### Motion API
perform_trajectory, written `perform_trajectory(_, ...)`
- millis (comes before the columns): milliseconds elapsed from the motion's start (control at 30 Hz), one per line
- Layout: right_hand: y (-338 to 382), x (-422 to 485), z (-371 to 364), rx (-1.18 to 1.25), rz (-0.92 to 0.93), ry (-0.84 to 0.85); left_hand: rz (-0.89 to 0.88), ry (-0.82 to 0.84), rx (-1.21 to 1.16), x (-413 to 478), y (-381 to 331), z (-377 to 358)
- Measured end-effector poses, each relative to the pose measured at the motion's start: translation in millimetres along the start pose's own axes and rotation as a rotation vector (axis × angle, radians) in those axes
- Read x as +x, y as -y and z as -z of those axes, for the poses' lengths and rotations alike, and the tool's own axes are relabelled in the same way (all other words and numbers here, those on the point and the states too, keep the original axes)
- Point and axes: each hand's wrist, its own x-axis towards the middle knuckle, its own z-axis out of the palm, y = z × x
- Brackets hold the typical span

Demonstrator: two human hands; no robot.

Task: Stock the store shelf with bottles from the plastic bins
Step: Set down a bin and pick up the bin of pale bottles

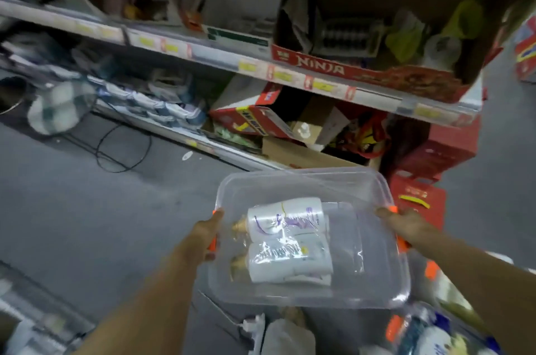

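I carry a clear plastic bin (374, 282) with orange handle clips above the grey floor. My left hand (207, 234) grips its left edge and my right hand (401, 225) grips its right edge. Inside lie white bottles (285, 241) with gold caps, wrapped together in clear film, on their sides. The store shelf (220, 60) runs across the upper part of the head view, its edge lined with yellow price tags.
A red Ninja cardboard box (362, 70) full of items sits on the shelf at right. More red boxes (435, 157) crowd the lower shelf and floor. A black cable (124, 148) loops on the floor. Another bin with bottles (429, 334) lies at bottom right.
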Motion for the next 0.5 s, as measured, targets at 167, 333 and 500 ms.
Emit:
perform_trajectory(167,95.6,2.9,-79.3,-0.05,0.067,0.117,0.035,-0.118,-0.133,20.8,-8.0,98.4)
perform_trajectory(333,196.2,-9.0,-149.5,-0.191,0.133,0.213,0.112,-0.212,-0.254,43.9,-11.3,182.7)
perform_trajectory(500,270.7,-4.6,-217.2,-0.276,0.208,0.24,0.162,-0.258,-0.327,84.3,-12.7,252.6)
